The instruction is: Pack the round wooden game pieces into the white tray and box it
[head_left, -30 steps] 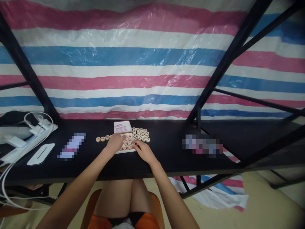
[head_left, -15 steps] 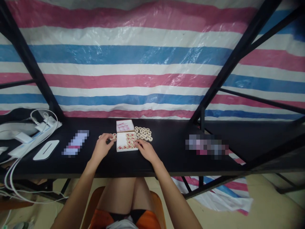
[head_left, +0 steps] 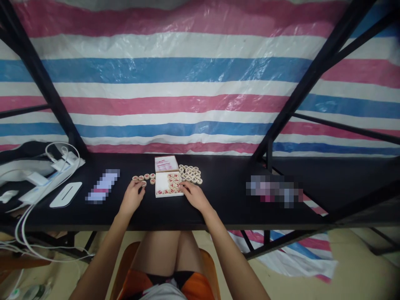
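My left hand (head_left: 133, 198) is closed, its thumb and fingers around a round Chinese chess piece (head_left: 143, 183) just above the table. Behind it stands a short row of red-marked chess pieces (head_left: 141, 178), with a single piece (head_left: 152, 181) in front of the row's right end. The open white box (head_left: 161, 180) holds red-marked pieces (head_left: 170, 186) along its right and near sides; its left part shows bare white. My right hand (head_left: 196, 196) has bent fingers over the box's right edge, close to the pieces there. Whether those fingertips touch a piece is hard to see.
Dark-marked pieces (head_left: 190, 174) lie grouped right of the box, beside its raised lid (head_left: 166, 163). On the black table (head_left: 225, 200) are a white flat device (head_left: 66, 195), a power strip with cables (head_left: 51, 177) and two blurred items. A striped sheet (head_left: 175, 100) hangs behind.
My left hand has drawn back from beside the box toward the left and nearer me, uncovering the row of pieces. My right hand stays at the box edge. The view has shifted slightly.
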The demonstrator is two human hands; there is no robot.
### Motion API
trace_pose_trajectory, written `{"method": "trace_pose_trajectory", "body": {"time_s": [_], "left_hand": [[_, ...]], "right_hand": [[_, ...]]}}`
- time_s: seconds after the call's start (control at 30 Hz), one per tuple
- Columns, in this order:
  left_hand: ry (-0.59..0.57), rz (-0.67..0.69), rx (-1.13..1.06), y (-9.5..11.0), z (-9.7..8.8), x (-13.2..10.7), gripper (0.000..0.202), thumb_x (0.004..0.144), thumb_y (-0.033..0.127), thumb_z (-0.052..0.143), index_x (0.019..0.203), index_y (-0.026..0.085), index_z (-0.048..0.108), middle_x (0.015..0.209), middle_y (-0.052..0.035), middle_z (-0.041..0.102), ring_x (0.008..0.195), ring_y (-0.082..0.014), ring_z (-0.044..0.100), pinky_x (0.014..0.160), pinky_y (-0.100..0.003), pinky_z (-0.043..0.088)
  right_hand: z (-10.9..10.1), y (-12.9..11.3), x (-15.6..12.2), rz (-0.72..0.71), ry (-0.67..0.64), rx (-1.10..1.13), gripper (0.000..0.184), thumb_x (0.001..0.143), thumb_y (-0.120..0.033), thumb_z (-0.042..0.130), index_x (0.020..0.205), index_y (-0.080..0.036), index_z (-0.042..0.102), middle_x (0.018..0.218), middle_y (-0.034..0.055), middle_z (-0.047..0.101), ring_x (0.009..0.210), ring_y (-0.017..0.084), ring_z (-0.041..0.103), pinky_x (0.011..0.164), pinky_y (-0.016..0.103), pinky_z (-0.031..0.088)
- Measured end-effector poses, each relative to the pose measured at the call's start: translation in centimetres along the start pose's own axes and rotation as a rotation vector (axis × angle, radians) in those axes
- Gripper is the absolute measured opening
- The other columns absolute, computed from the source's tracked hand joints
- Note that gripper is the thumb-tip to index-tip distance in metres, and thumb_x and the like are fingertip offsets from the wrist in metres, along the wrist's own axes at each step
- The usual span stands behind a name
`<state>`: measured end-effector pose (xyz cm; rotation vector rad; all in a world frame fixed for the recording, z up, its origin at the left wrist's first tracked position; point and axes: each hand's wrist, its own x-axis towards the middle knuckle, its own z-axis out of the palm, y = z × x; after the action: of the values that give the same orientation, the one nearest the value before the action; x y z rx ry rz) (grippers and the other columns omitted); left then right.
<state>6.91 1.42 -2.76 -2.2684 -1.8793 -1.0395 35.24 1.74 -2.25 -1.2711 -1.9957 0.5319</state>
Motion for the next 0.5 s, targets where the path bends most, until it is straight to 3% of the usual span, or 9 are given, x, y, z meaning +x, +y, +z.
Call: {"method": "trace_pose_trajectory", "body": {"time_s": [0.4, 0.5], "left_hand": [[-0.164, 0.075, 0.123, 1.6, -1.1, -0.1, 0.035, 0.086, 0.025, 0.044, 0.117, 0.019, 0.060, 0.125, -0.0079, 0.058, 0.112, -0.0263, 0.050, 0.097, -0.041, 0.041], [-0.053, 0.001, 0.129, 1.0, -1.8, -0.3, 0.034, 0.085, 0.028, 0.045, 0.116, 0.022, 0.059, 0.125, -0.0083, 0.056, 0.112, -0.0268, 0.050, 0.095, -0.042, 0.042]], "right_hand": [[0.1, 0.1, 0.0, 0.000, 0.009, -0.005, 0.029, 0.091, -0.038, 0.041, 0.106, -0.024, 0.062, 0.096, 0.0035, 0.066, 0.088, 0.016, 0.061, 0.083, 0.029, 0.044], [0.0, 0.0, 0.0, 0.004, 0.010, 0.007, 0.028, 0.091, -0.037, 0.042, 0.106, -0.024, 0.062, 0.099, 0.0037, 0.066, 0.089, 0.016, 0.061, 0.084, 0.029, 0.043]]}}
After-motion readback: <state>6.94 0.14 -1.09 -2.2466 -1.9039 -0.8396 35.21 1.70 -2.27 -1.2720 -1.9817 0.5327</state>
